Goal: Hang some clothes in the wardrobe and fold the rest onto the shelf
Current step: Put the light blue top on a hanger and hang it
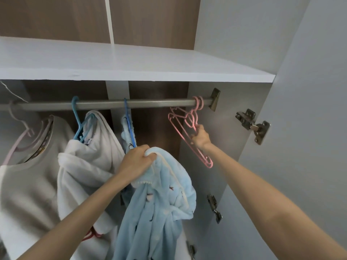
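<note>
Left hand (138, 158) bunches the pale blue fleece garment (159, 209) tight; right hand (200, 136) curls round the pink hangers (183, 126) at the rail's (150, 103) right end.

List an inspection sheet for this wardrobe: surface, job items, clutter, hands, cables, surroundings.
Surface: white shelf above the metal rail.
Job's things: light blue fleece off the rail; pink hangers hooked at the rail's right end; grey top and white garment hung on hangers.
Clutter: nothing seen.
Hands: left hand grips the fleece; right hand holds the pink hangers.
Cables: nothing seen.
Surroundings: open door at right, hinges showing.
</note>
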